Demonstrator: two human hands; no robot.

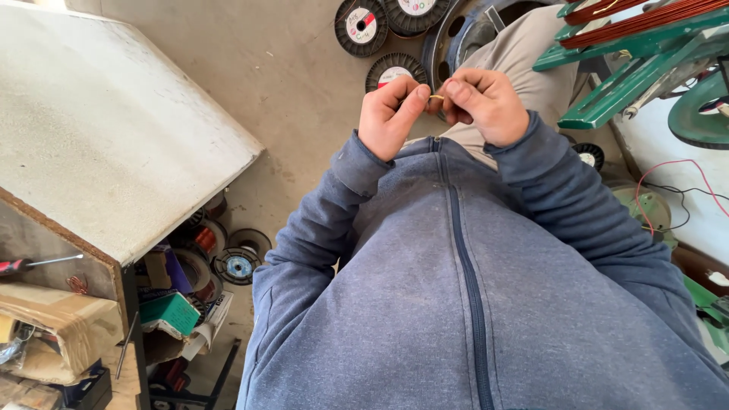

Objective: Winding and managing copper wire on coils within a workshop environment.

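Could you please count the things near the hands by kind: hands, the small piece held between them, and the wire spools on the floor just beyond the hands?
Hands: 2 (left hand, right hand)
Wire piece: 1
Floor spools: 3 ()
Total: 6

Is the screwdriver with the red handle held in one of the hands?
No, the screwdriver lies on the shelf at left, far from both hands.
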